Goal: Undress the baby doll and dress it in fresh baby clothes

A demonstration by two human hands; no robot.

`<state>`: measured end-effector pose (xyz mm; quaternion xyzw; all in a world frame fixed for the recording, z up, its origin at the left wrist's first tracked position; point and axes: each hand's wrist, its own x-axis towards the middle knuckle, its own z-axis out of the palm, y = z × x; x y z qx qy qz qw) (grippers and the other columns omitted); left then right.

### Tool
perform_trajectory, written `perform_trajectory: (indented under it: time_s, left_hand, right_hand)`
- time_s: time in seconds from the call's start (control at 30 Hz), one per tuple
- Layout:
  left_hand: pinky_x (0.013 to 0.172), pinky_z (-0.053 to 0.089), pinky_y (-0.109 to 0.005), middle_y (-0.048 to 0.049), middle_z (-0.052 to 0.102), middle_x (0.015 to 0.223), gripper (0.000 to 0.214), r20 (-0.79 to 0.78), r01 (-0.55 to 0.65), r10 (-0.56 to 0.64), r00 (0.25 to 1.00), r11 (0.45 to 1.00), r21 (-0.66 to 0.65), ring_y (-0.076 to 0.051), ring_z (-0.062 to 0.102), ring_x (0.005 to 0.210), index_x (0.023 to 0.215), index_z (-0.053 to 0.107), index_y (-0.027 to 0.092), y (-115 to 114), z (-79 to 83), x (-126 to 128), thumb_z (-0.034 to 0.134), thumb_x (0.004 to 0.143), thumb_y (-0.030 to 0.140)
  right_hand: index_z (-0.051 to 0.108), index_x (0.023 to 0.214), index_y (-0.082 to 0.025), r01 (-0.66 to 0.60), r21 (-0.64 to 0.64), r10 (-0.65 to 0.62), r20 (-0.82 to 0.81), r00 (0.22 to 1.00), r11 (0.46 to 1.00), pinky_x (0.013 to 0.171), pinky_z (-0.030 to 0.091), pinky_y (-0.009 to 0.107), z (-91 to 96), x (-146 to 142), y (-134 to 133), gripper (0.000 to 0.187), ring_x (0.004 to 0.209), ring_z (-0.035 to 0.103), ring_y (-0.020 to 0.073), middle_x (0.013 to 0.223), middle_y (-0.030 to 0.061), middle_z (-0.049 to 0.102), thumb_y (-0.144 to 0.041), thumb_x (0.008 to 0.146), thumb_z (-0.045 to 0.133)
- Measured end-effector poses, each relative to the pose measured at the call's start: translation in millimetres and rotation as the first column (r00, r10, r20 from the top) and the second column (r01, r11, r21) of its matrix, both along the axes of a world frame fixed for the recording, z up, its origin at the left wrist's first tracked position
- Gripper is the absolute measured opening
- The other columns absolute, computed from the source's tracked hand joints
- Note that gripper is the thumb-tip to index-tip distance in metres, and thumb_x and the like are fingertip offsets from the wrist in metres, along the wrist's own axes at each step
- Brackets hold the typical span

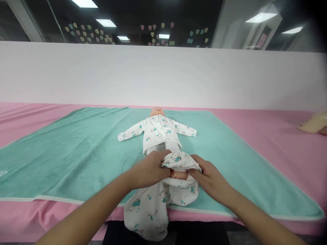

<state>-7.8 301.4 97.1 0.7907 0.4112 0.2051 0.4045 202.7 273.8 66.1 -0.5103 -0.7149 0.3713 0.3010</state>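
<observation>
A baby doll lies on its back, wearing a white printed jacket with both sleeves spread outward. My left hand pinches one side of the gathered fabric of white printed baby pants. The other side of that opening is gripped by my right hand. Between my hands the doll's bare foot shows inside the bunched pant leg. The other pant leg hangs over the near edge. Parts of the doll's legs are hidden by my hands and the cloth.
Under the doll, a green blanket with a pale border is spread over a pink sheet. A white wall panel stands behind, below dark glass with heart stickers. Something pale yellow lies at the far right.
</observation>
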Motion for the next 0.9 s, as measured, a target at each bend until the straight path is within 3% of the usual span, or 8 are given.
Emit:
perform_trajectory:
  time_s: [0.13, 0.3, 0.4, 0.5, 0.67, 0.73, 0.8, 0.9]
  left_hand:
    - [0.062, 0.039, -0.026, 0.0005, 0.059, 0.085, 0.020, 0.120, -0.012, 0.026, 0.992, 0.993, -0.115, -0.017, 0.054, 0.079, 0.091, 0.055, 0.020, -0.2, -7.9, 3.4, 0.049, 0.072, 0.019]
    - [0.063, 0.042, -0.026, -0.0005, 0.060, 0.092, 0.026, 0.142, 0.009, 0.019, 0.990, 0.981, -0.195, -0.018, 0.055, 0.083, 0.099, 0.055, 0.022, -6.3, -11.4, 4.6, 0.053, 0.073, 0.022]
    - [0.062, 0.041, -0.026, -0.0006, 0.061, 0.092, 0.028, 0.105, -0.012, 0.028, 0.994, 0.989, -0.148, -0.017, 0.055, 0.080, 0.100, 0.055, 0.022, -6.5, -12.6, 5.2, 0.053, 0.073, 0.021]
    - [0.063, 0.041, -0.026, 0.0004, 0.061, 0.089, 0.024, 0.108, -0.064, 0.074, 0.991, 0.993, -0.100, -0.017, 0.056, 0.080, 0.096, 0.056, 0.022, -1.8, -14.8, 7.6, 0.053, 0.072, 0.020]
    - [0.068, 0.043, -0.028, -0.0011, 0.060, 0.091, 0.021, 0.163, -0.158, 0.177, 0.971, 0.980, -0.121, -0.019, 0.056, 0.085, 0.090, 0.054, 0.019, 12.5, -19.1, 9.6, 0.060, 0.071, 0.028]
    - [0.069, 0.043, -0.029, -0.0026, 0.059, 0.091, 0.026, 0.225, -0.154, 0.199, 0.954, 0.967, -0.201, -0.020, 0.056, 0.085, 0.090, 0.054, 0.018, 18.4, -18.4, 6.7, 0.062, 0.072, 0.036]
    - [0.068, 0.044, -0.029, -0.0032, 0.058, 0.089, 0.031, 0.320, -0.085, 0.203, 0.925, 0.934, -0.347, -0.020, 0.056, 0.083, 0.091, 0.053, 0.017, 24.4, -16.6, 1.4, 0.064, 0.072, 0.040]
    - [0.065, 0.043, -0.026, -0.0015, 0.055, 0.079, 0.029, 0.487, 0.068, 0.226, 0.844, 0.855, -0.513, -0.015, 0.055, 0.073, 0.087, 0.050, 0.016, 33.5, -16.1, -9.2, 0.064, 0.074, 0.038]
  right_hand:
    - [0.048, 0.115, -0.025, 0.105, -0.024, -0.107, -0.111, 0.988, 0.994, 0.080, 0.045, 0.025, -12.7, -2.7, 1.9, 0.030, 0.095, 0.055, 0.0144, 0.110, 0.0003, 0.057, -0.027, 0.087, 0.039]
    - [0.040, 0.121, -0.027, 0.166, 0.030, -0.164, -0.081, 0.983, 0.986, 0.084, 0.045, 0.027, -27.5, -1.9, 1.9, 0.040, 0.102, 0.054, 0.0154, 0.118, 0.0007, 0.053, -0.029, 0.083, 0.047]
    - [0.040, 0.121, -0.028, 0.147, 0.122, -0.158, 0.089, 0.983, 0.982, 0.080, 0.044, 0.030, -32.4, 3.7, 7.1, 0.040, 0.097, 0.054, 0.0171, 0.112, 0.0006, 0.056, -0.026, 0.081, 0.047]
    - [0.048, 0.109, -0.027, 0.113, 0.241, -0.180, 0.280, 0.943, 0.964, 0.077, 0.041, 0.032, -35.6, 10.5, 16.2, 0.029, 0.093, 0.053, 0.0182, 0.103, 0.0001, 0.058, -0.019, 0.081, 0.042]
    - [0.050, 0.098, -0.023, 0.184, 0.301, -0.295, 0.383, 0.876, 0.936, 0.067, 0.036, 0.029, -35.0, 17.0, 32.0, 0.018, 0.081, 0.050, 0.0181, 0.088, 0.0015, 0.059, -0.027, 0.082, 0.042]
    - [0.050, 0.094, -0.022, 0.223, 0.282, -0.315, 0.344, 0.885, 0.933, 0.065, 0.035, 0.028, -31.8, 20.4, 38.5, 0.017, 0.077, 0.049, 0.0164, 0.084, 0.0006, 0.057, -0.032, 0.082, 0.045]
    - [0.049, 0.090, -0.021, 0.201, 0.176, -0.236, 0.212, 0.948, 0.964, 0.065, 0.036, 0.026, -28.4, 26.2, 45.9, 0.020, 0.074, 0.048, 0.0138, 0.081, -0.0007, 0.055, -0.038, 0.080, 0.049]
    - [0.047, 0.084, -0.017, 0.010, -0.034, -0.012, -0.054, 0.998, 0.999, 0.064, 0.038, 0.022, -27.1, 37.9, 58.1, 0.031, 0.073, 0.047, 0.0105, 0.080, -0.0011, 0.051, -0.046, 0.077, 0.056]
